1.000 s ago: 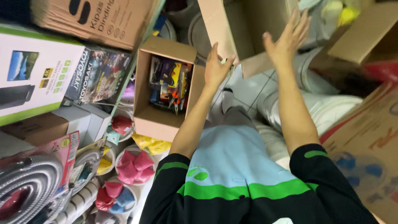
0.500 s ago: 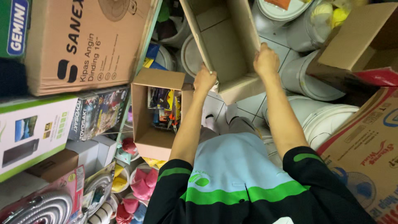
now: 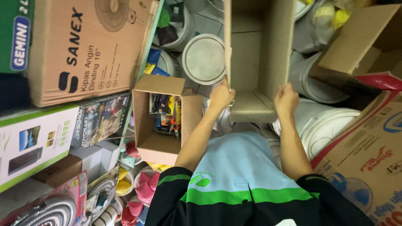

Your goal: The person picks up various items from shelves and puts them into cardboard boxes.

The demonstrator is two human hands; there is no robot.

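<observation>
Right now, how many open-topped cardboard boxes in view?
2. An empty cardboard box held up by the left hand and right hand; a smaller box of packaged goods lower left. Others may be hidden.

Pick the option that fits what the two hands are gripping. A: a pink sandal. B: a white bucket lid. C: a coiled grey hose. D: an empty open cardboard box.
D: the left hand and the right hand each grip a side of the empty cardboard box, whose bare inside shows.

Tight quarters: stacked cartons (image 3: 88, 50) wall the left, buckets (image 3: 326, 121) crowd the right, only the empty box (image 3: 259, 54) ahead lies open.
</observation>
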